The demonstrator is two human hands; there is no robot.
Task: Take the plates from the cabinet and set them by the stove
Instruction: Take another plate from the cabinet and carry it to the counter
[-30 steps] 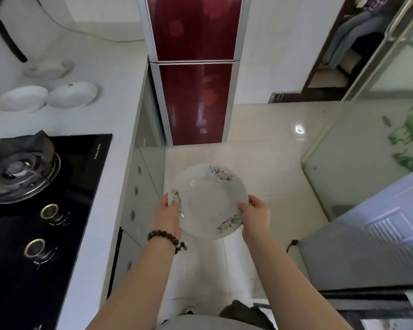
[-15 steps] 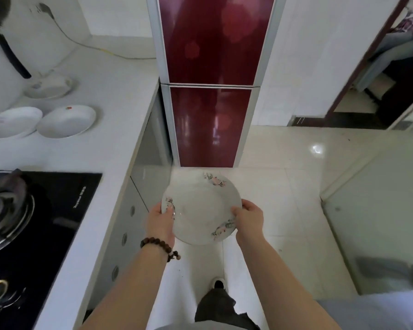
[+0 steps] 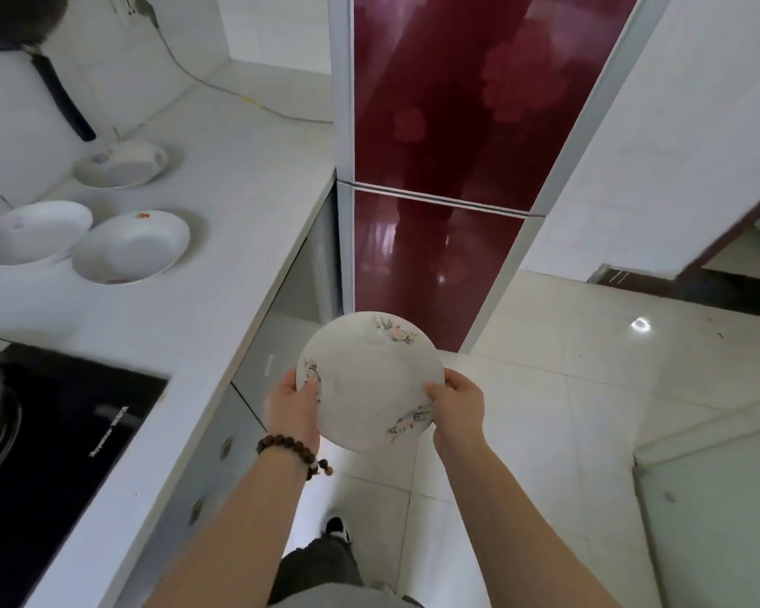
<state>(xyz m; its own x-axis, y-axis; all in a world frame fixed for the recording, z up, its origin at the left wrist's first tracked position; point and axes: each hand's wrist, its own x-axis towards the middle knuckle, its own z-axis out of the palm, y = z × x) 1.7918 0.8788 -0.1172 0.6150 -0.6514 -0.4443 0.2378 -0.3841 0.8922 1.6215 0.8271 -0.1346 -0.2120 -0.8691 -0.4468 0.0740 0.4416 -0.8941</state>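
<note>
Flowered plate [image 3: 369,383] held in both hands over floor [image 3: 545,388]
L hand [image 3: 292,410] grips rim at 8 o'clock, R hand [image 3: 459,405] at 4, fingers [image 3: 435,390] curled on edge; desk [image 3: 220,239] w/ 3 white plates [image 3: 130,247] at 10 o'clock, stove [image 3: 62,432] at 8

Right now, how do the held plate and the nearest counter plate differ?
The held plate, gripped by left hand and right hand, tilts above the floor; the counter plate lies on the countertop. Held plate: floral sprays; counter plate: a red mark. Both white, round.
</note>
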